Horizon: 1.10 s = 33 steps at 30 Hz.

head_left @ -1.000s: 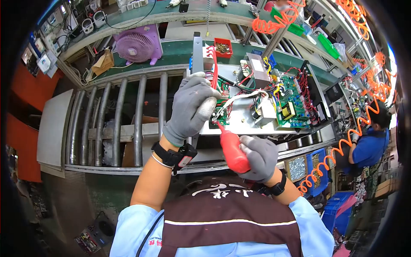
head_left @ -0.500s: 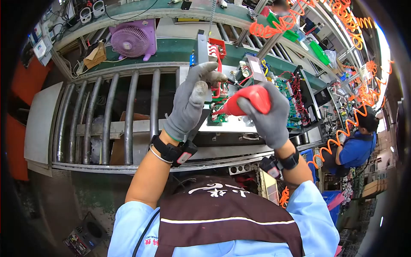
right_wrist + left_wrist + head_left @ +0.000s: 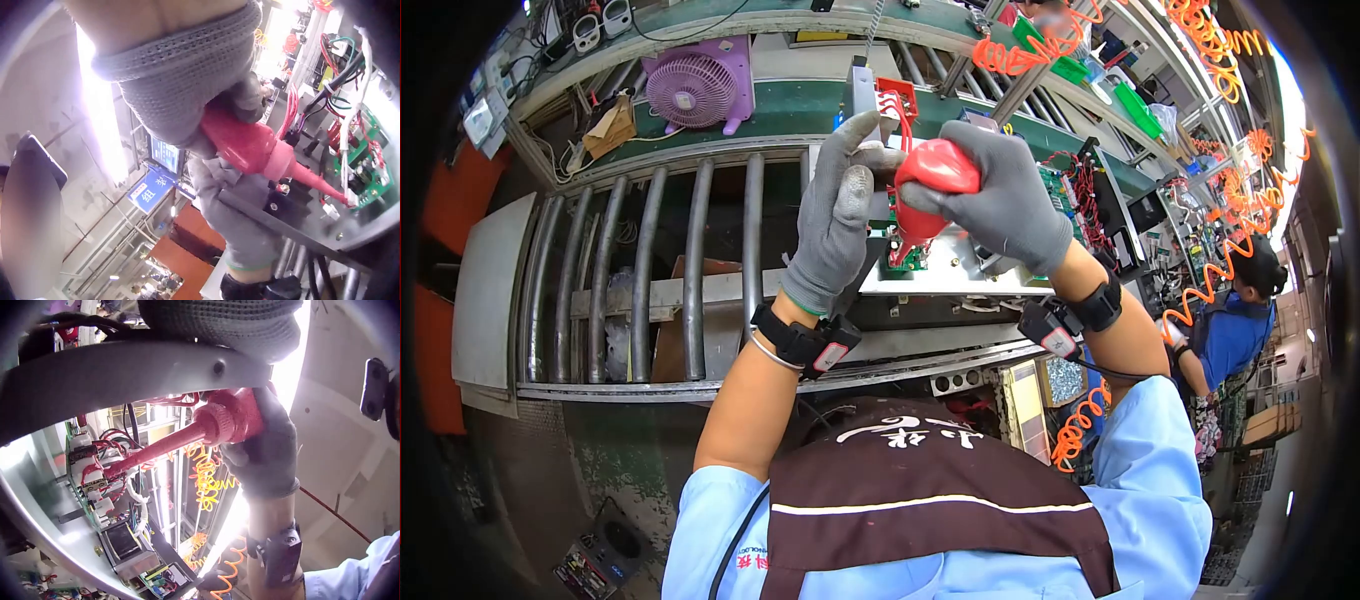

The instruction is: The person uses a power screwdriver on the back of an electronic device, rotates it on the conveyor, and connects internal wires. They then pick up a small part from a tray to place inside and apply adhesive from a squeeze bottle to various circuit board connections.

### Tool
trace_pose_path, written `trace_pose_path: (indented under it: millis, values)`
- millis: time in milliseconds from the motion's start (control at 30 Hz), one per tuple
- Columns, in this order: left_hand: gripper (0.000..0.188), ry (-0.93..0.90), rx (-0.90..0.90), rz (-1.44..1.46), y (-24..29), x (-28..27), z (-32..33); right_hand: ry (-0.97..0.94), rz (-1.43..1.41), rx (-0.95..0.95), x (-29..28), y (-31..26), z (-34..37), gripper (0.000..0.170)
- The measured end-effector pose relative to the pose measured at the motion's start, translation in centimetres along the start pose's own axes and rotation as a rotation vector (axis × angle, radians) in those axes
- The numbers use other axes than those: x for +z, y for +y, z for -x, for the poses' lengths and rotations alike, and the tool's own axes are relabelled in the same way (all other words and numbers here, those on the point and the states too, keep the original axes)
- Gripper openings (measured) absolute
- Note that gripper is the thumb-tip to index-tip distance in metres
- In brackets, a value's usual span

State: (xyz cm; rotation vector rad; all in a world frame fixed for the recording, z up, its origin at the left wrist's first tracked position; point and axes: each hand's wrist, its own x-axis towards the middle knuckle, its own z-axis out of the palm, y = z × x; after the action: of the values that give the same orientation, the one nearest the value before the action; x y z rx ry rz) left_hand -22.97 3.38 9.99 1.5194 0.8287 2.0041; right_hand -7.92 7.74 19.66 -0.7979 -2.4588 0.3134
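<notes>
In the head view my gloved right hand [image 3: 1000, 195] grips a red squeeze bottle [image 3: 940, 170] with a long tapered nozzle. The nozzle points down, its tip right at a small green circuit board [image 3: 372, 181] in the right wrist view. That board sits inside a metal chassis [image 3: 960, 265] with wires and more boards. My gloved left hand [image 3: 832, 215] lies along the chassis's upright grey side panel [image 3: 125, 381], fingers extended and thumb apart from them. Red wires [image 3: 905, 120] run beside its fingertips. The right hand covers part of the chassis in the head view.
The chassis sits over a roller conveyor [image 3: 695, 270]. Behind are a purple fan [image 3: 700, 88] and a red parts bin [image 3: 897, 95]. Orange coiled hoses [image 3: 1090, 425] hang at the right, where another person [image 3: 1245, 320] in blue works.
My right hand has swung up and left over the chassis, turning the red squeeze bottle steeper. My left hand has loosened from its earlier curl beside the panel, its fingers now extended.
</notes>
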Motion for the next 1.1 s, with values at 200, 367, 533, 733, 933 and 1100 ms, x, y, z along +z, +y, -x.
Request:
trace_pose_path:
  millis: [200,367,533,733,933,1100]
  values:
    - [0.049,-0.110,0.109,0.077,-0.7,-0.3,-0.1,0.124,-0.130,0.142,-0.7,0.4,2.0,0.040]
    - [0.059,-0.080,-0.016,0.150,-0.7,0.0,-0.1,0.291,-0.100,0.105,0.1,1.0,3.2,0.039]
    - [0.060,-0.067,-0.023,0.104,-0.2,0.2,-0.1,0.317,0.021,-0.033,1.5,2.2,3.6,0.037]
    - [0.061,-0.071,-0.012,0.056,-0.3,0.1,-0.1,0.298,-0.054,-0.076,2.0,1.9,3.7,0.038]
    - [0.062,-0.069,-0.019,0.095,-0.2,0.2,0.1,0.333,0.030,-0.084,1.6,1.8,2.9,0.037]
    - [0.062,-0.088,-0.007,0.094,-0.6,0.1,0.1,0.283,0.002,-0.065,1.6,2.6,2.2,0.039]
